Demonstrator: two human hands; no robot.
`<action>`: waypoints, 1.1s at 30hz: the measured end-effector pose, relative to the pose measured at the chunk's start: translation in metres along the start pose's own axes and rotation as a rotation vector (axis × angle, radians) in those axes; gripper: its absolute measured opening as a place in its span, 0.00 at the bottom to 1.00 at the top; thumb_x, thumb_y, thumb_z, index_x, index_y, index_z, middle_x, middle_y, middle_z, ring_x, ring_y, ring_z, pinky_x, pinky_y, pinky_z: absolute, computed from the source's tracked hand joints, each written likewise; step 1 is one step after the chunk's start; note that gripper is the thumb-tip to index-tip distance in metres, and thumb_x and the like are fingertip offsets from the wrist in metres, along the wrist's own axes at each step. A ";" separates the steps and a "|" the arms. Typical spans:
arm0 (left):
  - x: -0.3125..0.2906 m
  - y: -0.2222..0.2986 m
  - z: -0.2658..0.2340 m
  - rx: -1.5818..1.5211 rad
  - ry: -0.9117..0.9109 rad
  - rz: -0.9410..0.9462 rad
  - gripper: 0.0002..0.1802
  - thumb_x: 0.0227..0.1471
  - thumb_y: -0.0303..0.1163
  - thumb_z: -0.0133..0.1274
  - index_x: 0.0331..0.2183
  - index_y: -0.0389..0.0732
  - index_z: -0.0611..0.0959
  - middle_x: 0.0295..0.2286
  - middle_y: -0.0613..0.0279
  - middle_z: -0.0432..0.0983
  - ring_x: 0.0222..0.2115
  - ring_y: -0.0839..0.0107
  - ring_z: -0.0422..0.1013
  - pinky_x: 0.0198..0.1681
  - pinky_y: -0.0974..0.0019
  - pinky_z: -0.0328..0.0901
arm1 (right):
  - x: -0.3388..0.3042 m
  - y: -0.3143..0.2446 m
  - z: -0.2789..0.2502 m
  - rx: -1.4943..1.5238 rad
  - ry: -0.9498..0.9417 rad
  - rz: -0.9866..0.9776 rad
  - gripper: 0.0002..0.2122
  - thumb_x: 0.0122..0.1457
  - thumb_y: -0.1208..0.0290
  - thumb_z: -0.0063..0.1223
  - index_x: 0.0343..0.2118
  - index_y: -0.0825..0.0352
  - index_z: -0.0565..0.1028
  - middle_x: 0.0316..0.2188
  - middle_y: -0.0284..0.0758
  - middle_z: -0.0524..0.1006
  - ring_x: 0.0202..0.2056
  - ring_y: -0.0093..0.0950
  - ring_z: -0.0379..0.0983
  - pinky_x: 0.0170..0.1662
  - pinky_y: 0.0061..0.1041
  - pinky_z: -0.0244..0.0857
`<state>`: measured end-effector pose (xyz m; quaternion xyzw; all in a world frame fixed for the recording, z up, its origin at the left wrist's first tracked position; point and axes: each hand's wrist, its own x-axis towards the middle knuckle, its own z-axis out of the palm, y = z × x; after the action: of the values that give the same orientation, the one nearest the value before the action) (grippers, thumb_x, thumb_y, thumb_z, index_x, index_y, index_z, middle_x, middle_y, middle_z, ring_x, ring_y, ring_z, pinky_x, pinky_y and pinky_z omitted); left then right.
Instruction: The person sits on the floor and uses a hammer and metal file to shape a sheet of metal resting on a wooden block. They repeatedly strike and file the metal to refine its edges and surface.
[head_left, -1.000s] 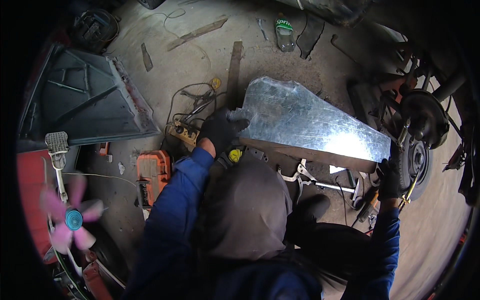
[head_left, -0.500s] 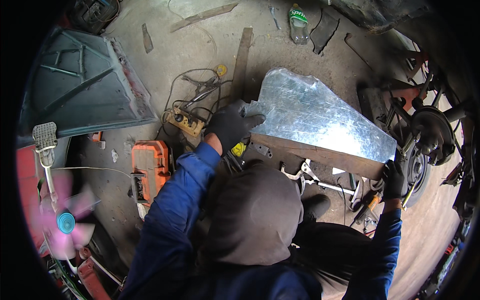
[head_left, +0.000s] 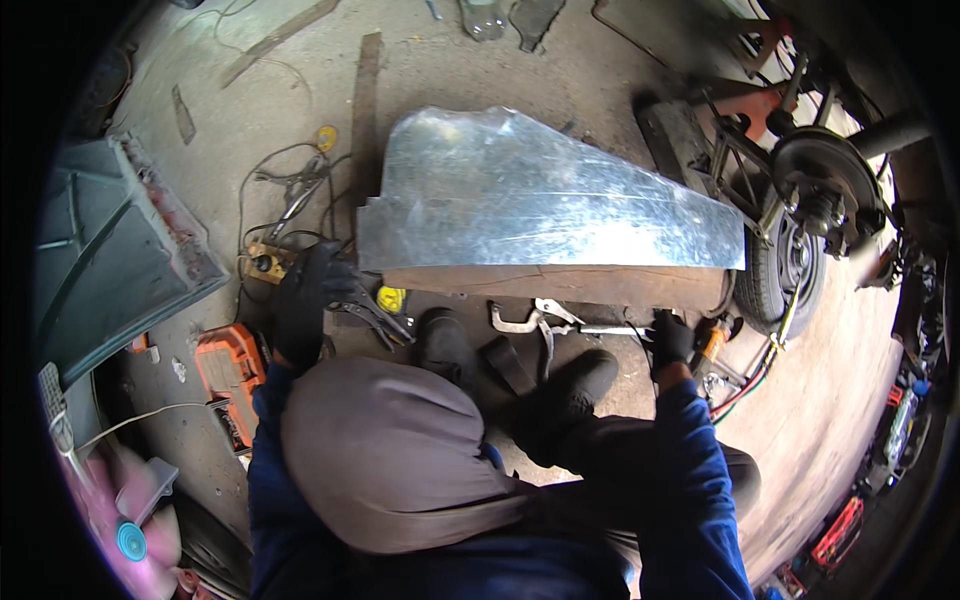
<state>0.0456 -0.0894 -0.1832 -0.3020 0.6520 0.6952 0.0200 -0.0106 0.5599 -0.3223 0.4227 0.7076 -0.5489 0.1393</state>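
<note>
both gloved hands have come away from the shiny metal sheet (head_left: 550, 200) that they held by its ends half a second ago, and they are now well apart on its near side. the sheet lies in the middle of the scene, its near edge along a brown block (head_left: 560, 287), its narrow end pointing right toward a wheel (head_left: 785, 270).

the left hand (head_left: 308, 298) is just beside a pair of dark pliers (head_left: 375, 318), with a yellow power strip (head_left: 265, 262) to its left; from where i stand i can't tell whether its fingers grip anything. the right hand (head_left: 672, 340) covers the right end of a silver-handled tool (head_left: 610, 330), though i can't tell if it is clasping it. an orange grinder (head_left: 713, 340) sits just right of that hand. a white-jawed clamp (head_left: 545, 315) lies near the block.
</note>
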 end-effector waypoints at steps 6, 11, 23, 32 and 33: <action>0.005 -0.026 -0.014 -0.001 0.013 -0.003 0.25 0.78 0.46 0.46 0.59 0.36 0.82 0.42 0.55 0.86 0.39 0.68 0.84 0.45 0.63 0.78 | -0.068 0.010 0.073 -1.221 -0.054 -0.663 0.16 0.69 0.55 0.53 0.43 0.61 0.85 0.37 0.50 0.86 0.40 0.54 0.84 0.44 0.54 0.77; 0.001 -0.066 -0.023 0.074 0.043 -0.187 0.23 0.77 0.43 0.47 0.58 0.37 0.83 0.43 0.56 0.86 0.42 0.66 0.83 0.49 0.61 0.77 | -0.126 0.017 0.128 -1.091 -0.098 -0.170 0.36 0.72 0.35 0.44 0.70 0.62 0.72 0.45 0.56 0.86 0.48 0.59 0.84 0.52 0.55 0.75; -0.101 -0.190 -0.045 0.663 -0.020 -0.175 0.22 0.76 0.41 0.49 0.61 0.38 0.82 0.49 0.53 0.84 0.51 0.59 0.79 0.58 0.57 0.71 | -0.013 0.075 0.114 -0.870 0.000 -0.079 0.49 0.61 0.43 0.69 0.75 0.68 0.58 0.50 0.49 0.86 0.50 0.45 0.85 0.55 0.43 0.78; -0.107 -0.246 -0.037 0.825 -0.105 0.057 0.23 0.75 0.40 0.51 0.62 0.39 0.81 0.54 0.50 0.82 0.57 0.54 0.76 0.64 0.53 0.67 | -0.032 0.036 -0.034 -1.972 -0.255 -0.666 0.15 0.66 0.53 0.56 0.44 0.58 0.85 0.37 0.40 0.86 0.43 0.37 0.85 0.44 0.41 0.75; -0.107 -0.253 -0.037 0.840 -0.122 0.099 0.23 0.74 0.40 0.51 0.63 0.39 0.81 0.54 0.50 0.82 0.58 0.53 0.75 0.65 0.53 0.66 | -0.036 0.022 -0.056 -1.900 -0.217 -0.585 0.14 0.67 0.57 0.54 0.48 0.59 0.84 0.39 0.41 0.86 0.44 0.38 0.85 0.46 0.41 0.76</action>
<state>0.2541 -0.0469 -0.3605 -0.1941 0.8899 0.3859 0.1466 0.0425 0.5953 -0.2928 -0.1071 0.9125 0.1963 0.3426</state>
